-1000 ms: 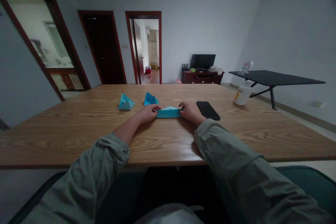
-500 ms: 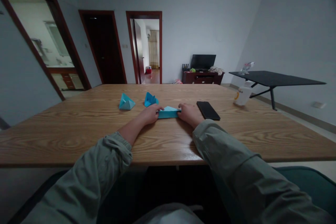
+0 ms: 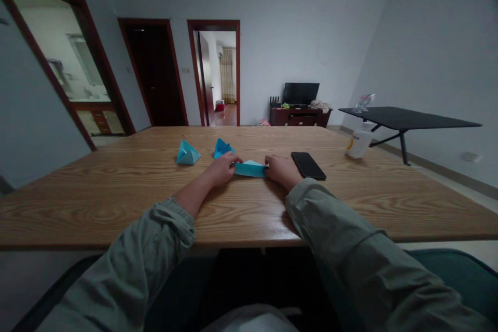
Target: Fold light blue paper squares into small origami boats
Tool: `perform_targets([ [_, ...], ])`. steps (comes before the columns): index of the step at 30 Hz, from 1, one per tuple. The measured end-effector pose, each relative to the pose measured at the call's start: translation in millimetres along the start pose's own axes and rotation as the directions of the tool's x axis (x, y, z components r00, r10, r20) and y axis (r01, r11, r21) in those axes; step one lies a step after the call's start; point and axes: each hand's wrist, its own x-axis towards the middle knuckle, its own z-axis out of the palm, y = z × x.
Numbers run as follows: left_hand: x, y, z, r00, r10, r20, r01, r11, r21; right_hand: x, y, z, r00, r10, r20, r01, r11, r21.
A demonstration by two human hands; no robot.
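Note:
Between my hands a light-blue sheet of folded paper (image 3: 250, 169) lies low over the table, a flat band in front with a pale pointed part behind it. My left hand (image 3: 225, 166) pinches its left end. At the right end, the fingers of my right hand (image 3: 279, 168) are closed on the paper. Just beyond my left hand stands a darker blue folded paper piece (image 3: 222, 148), partly hidden by that hand. Farther left sits another light-blue folded paper piece (image 3: 187, 153).
The wooden table (image 3: 136, 207) spreads under my arms. A black phone (image 3: 308, 165) lies right of my right hand. Farther right stands a white bottle (image 3: 358, 142). Behind it is a black folding table (image 3: 412, 116). A television (image 3: 301, 93) stands by the far wall.
The pale pointed part behind the band looks lower and less of it shows. Both hands keep their places at the paper's ends. The whole view has shifted slightly.

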Motion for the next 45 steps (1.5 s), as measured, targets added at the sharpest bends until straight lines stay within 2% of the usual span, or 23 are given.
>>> perform_targets([
  [4,-2,-4,2.1,0.988,-0.047,0.148,0.034,0.995,0.090,2,-1,10,0.968,-0.239,0.071,0.232,0.969,0.089],
  [7,-4,-5,4.4,0.969,-0.047,0.243,0.020,0.993,0.112,0,0,22,0.931,-0.326,0.166,0.304,0.942,0.141],
  [9,-5,-6,5.2,0.966,-0.028,0.258,0.003,0.995,0.099,-2,3,27,0.922,-0.334,0.195,0.306,0.938,0.162],
  [12,-7,-12,4.1,0.970,-0.028,0.241,0.009,0.997,0.079,-3,8,30,0.924,-0.345,0.167,0.319,0.933,0.164],
  [16,-10,-20,0.1,0.960,-0.153,0.236,0.148,0.988,0.041,-1,13,25,0.940,-0.330,0.091,0.316,0.939,0.137],
  [19,-10,-21,-0.9,0.952,-0.198,0.233,0.199,0.980,0.021,0,12,19,0.946,-0.320,0.049,0.310,0.940,0.145],
  [23,-7,-15,-1.1,0.956,-0.209,0.206,0.205,0.978,0.041,0,9,16,0.955,-0.297,-0.002,0.294,0.945,0.146],
  [26,-8,-12,-1.7,0.962,-0.203,0.181,0.208,0.978,-0.008,-1,8,15,0.960,-0.278,-0.033,0.280,0.948,0.149],
  [32,-9,-12,-2.0,0.962,-0.197,0.187,0.205,0.978,-0.027,-4,7,13,0.959,-0.282,-0.031,0.283,0.942,0.179],
  [35,-9,-13,-1.9,0.971,-0.168,0.170,0.166,0.986,0.025,-3,7,13,0.949,-0.315,-0.018,0.314,0.936,0.157],
  [40,-7,-13,-4.4,0.992,-0.039,0.116,0.022,0.989,0.144,-3,7,14,0.945,-0.326,-0.018,0.325,0.934,0.145],
  [45,-8,-2,-10.5,0.991,0.011,0.132,-0.041,0.974,0.221,-3,7,11,0.952,-0.305,0.019,0.300,0.945,0.129],
])
